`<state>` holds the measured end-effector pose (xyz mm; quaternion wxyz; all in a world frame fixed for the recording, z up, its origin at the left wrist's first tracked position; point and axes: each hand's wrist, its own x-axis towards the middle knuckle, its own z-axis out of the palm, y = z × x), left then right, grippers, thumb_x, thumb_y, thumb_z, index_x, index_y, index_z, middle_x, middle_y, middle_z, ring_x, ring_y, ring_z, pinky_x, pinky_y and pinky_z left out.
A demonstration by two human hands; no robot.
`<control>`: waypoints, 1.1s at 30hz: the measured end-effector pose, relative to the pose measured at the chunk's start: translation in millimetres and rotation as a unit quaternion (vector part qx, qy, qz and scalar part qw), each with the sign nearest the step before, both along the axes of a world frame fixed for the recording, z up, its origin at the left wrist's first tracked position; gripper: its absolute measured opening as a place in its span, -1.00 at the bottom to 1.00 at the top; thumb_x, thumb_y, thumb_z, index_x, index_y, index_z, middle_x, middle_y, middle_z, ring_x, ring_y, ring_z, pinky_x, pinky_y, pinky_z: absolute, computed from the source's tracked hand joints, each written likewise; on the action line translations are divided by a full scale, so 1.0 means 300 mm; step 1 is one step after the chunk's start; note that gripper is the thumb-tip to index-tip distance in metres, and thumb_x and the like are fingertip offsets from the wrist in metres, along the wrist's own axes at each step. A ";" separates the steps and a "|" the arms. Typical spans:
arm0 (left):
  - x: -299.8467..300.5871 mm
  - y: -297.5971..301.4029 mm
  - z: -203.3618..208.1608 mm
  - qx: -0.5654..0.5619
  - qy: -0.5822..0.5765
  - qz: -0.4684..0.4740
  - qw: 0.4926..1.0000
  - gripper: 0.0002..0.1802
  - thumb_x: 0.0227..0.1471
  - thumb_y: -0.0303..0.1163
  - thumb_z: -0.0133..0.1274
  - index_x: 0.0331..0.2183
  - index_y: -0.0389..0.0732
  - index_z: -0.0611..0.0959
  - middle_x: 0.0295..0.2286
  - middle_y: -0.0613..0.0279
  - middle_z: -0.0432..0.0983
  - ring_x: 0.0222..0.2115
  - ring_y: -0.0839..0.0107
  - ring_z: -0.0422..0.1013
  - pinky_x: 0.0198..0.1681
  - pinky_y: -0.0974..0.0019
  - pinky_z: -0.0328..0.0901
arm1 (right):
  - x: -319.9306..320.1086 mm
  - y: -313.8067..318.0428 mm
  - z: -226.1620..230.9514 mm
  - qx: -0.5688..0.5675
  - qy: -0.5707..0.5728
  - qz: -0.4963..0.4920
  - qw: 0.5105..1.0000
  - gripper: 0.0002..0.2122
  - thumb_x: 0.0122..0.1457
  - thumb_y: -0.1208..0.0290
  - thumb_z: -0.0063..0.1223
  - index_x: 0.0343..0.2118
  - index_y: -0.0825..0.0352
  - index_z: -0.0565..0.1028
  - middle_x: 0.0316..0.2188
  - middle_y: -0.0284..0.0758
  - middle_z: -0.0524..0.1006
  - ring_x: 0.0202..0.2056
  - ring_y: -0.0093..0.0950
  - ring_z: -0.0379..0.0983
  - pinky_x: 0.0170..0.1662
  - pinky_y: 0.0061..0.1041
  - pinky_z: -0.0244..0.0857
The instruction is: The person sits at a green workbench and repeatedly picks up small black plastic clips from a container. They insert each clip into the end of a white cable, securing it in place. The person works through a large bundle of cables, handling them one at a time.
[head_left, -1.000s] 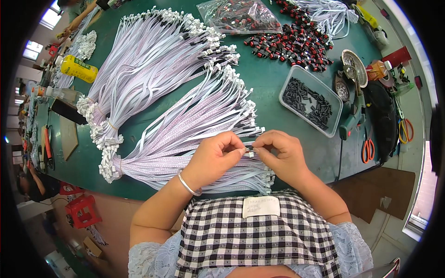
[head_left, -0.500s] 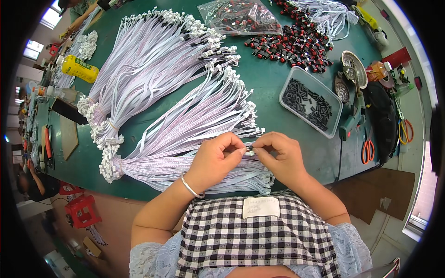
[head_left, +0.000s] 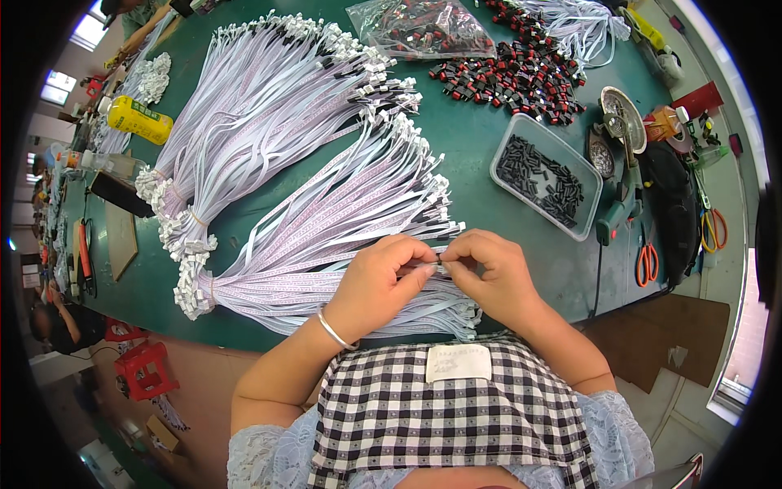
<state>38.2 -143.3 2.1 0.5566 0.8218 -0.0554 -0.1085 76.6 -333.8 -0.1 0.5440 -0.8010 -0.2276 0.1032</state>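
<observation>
My left hand (head_left: pixel 381 281) and my right hand (head_left: pixel 495 270) meet fingertip to fingertip over the nearer bundle of flat white ribbon cables (head_left: pixel 301 236). Each is closed in a thumb-and-finger pinch at the end of one ribbon cable, where a tiny dark part shows; the fingers hide most of it. The bundle is tied at its left end, by a clump of white connectors (head_left: pixel 194 285), and fans out to the right. Several of its free ends carry black sleeves. Behind it lies a second tied bundle of ribbon cables (head_left: pixel 261 122).
Right of my hands sits a clear plastic box (head_left: pixel 507 181) of short black tubes. Farther back are a heap of black-and-red parts (head_left: pixel 521 77) and a clear bag (head_left: pixel 419 31). A green glue gun (head_left: pixel 612 222), orange-handled scissors (head_left: pixel 646 265) and a yellow bottle (head_left: pixel 140 121) also stand around.
My fingertips have shifted slightly, the two pinches drawing closer together at the cable end. The bundles and the box stay where they were.
</observation>
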 end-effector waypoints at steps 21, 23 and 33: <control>0.015 0.012 -0.001 0.085 -0.047 0.031 0.995 -0.49 -0.10 -0.59 0.11 -0.03 -0.13 0.49 -0.48 0.12 0.61 -0.49 0.37 0.56 -0.39 0.42 0.39 | 0.066 0.056 -0.009 -0.107 -0.204 0.120 0.966 -0.93 -0.08 0.53 0.12 -0.47 0.28 0.51 -0.50 -0.31 0.49 -0.41 -0.29 0.41 -0.28 -0.32 0.27; 0.017 0.002 -0.003 0.087 -0.063 0.048 0.993 -0.53 -0.10 -0.60 0.10 -0.06 -0.14 0.51 -0.48 0.13 0.61 -0.48 0.37 0.56 -0.39 0.42 0.39 | 0.081 0.054 -0.010 -0.105 -0.213 0.125 0.963 -0.91 -0.08 0.52 0.13 -0.45 0.28 0.51 -0.48 -0.30 0.50 -0.40 -0.28 0.41 -0.27 -0.31 0.28; 0.066 -0.005 -0.027 0.173 -0.171 0.054 0.968 -0.70 -0.15 -0.63 0.12 -0.26 -0.23 0.56 -0.41 0.11 0.53 -0.41 0.27 0.49 -0.35 0.32 0.37 | 0.284 -0.305 0.070 -0.327 -0.301 -0.060 0.894 -0.85 -0.07 0.48 0.16 -0.37 0.28 0.55 -0.40 -0.33 0.53 -0.25 -0.30 0.41 -0.13 -0.32 0.23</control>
